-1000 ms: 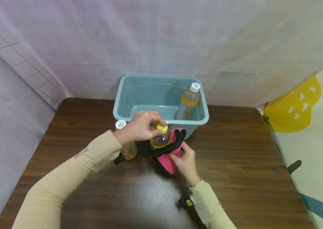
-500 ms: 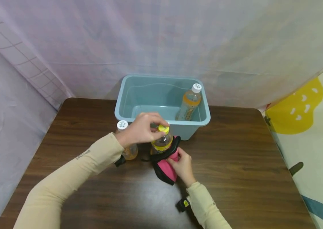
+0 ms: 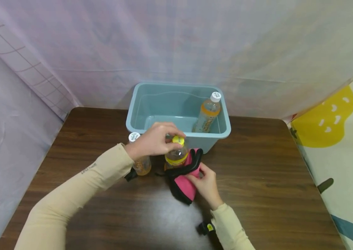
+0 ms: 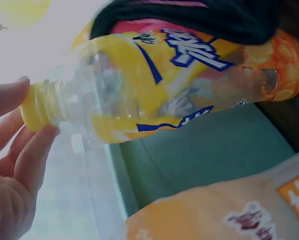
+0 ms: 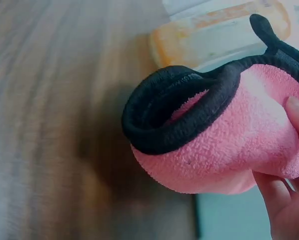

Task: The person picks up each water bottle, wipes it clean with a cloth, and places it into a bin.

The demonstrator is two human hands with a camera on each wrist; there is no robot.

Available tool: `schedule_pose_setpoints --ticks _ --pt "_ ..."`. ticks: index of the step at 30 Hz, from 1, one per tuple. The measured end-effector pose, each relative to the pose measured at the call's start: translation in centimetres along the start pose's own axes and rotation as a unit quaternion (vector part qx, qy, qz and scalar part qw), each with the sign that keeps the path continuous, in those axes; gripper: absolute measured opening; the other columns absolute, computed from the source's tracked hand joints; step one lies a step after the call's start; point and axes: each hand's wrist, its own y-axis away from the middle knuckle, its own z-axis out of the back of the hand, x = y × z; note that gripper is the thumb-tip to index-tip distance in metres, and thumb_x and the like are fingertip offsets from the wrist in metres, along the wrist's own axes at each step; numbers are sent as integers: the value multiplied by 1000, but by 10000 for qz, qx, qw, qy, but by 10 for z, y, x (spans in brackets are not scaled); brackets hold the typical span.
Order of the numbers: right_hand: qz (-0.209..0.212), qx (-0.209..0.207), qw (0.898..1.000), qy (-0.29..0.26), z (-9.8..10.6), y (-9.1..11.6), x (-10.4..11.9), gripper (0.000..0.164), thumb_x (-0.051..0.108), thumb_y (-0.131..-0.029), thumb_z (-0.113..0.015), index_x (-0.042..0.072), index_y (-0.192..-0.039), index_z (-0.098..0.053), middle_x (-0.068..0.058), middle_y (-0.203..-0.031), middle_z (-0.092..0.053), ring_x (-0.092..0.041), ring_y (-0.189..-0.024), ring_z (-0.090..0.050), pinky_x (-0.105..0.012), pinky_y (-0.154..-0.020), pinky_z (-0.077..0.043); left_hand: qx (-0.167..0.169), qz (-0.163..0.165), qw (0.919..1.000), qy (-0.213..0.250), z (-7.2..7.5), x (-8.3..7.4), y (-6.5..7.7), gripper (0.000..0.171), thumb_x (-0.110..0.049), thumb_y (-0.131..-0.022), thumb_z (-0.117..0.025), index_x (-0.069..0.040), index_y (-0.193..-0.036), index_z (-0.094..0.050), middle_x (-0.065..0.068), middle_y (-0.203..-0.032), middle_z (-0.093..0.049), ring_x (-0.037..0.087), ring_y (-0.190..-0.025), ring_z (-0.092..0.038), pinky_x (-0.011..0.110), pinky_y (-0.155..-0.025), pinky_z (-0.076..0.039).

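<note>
In the head view my left hand pinches the yellow cap of a clear plastic drink bottle. The bottle has a yellow label with blue-and-white lettering and an orange fruit print near its base. My right hand grips a pink cloth with black edging between thumb and fingers. In the head view the cloth lies against the bottle's right side and hides its lower part. Seen from the right wrist, the cloth bunches into folds, its black edge curling into a loop.
Left of the hands stands a white-capped bottle, partly behind my left wrist. A blue-green plastic tub sits at the table's back, holding another white-capped bottle at its right end. A curtain hangs behind the brown table.
My right hand and the cloth have moved down along the bottle, toward the table's front, then slightly right. The left hand stays on the yellow cap.
</note>
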Motion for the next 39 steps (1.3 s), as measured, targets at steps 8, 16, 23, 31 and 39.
schedule_pose_setpoints --ticks 8,16,23,31,39 --pt "117 121 9990 -405 19 -13 63 26 -14 -67 -70 -13 -91 -61 -23 -84 -63 4 -71 -57 -18 -56 -52 361 -9 9991 -238 6 -2 -2 20 -10 -78 -70 -5 -97 -70 4 -99 -67 12 -86 -61 17 -70 -50" --pt "1043 -27 9945 130 24 -31 81 31 -5 -68 -75 -5 -97 -65 -17 -89 -66 -9 -70 -53 -17 -53 -47 517 -104 9982 -288 6 -1 -2 19 -6 -79 -68 -6 -98 -70 3 -99 -63 14 -92 -59 23 -77 -49" --pt "843 -16 9955 435 24 -35 96 36 1 -68 -77 -3 -102 -66 -16 -92 -67 -18 -71 -53 -24 -54 -45 498 -25 9984 -280 7 1 -3 18 -4 -78 -67 -7 -96 -71 3 -97 -64 14 -91 -59 27 -79 -50" --pt "642 196 9962 560 16 -36 76 34 6 -69 -78 0 -100 -66 -11 -85 -66 -16 -69 -54 -26 -56 -46 564 283 9971 -429 12 -2 -4 22 -7 -77 -70 -8 -98 -71 3 -92 -66 11 -73 -54 22 -64 -48" --pt "739 -32 9938 825 7 -26 40 28 5 -65 -79 2 -89 -65 -6 -70 -62 -10 -59 -51 -29 -51 -45 656 477 9954 -514 13 -4 -6 22 -9 -77 -70 -10 -98 -71 3 -92 -66 10 -68 -51 21 -60 -45"
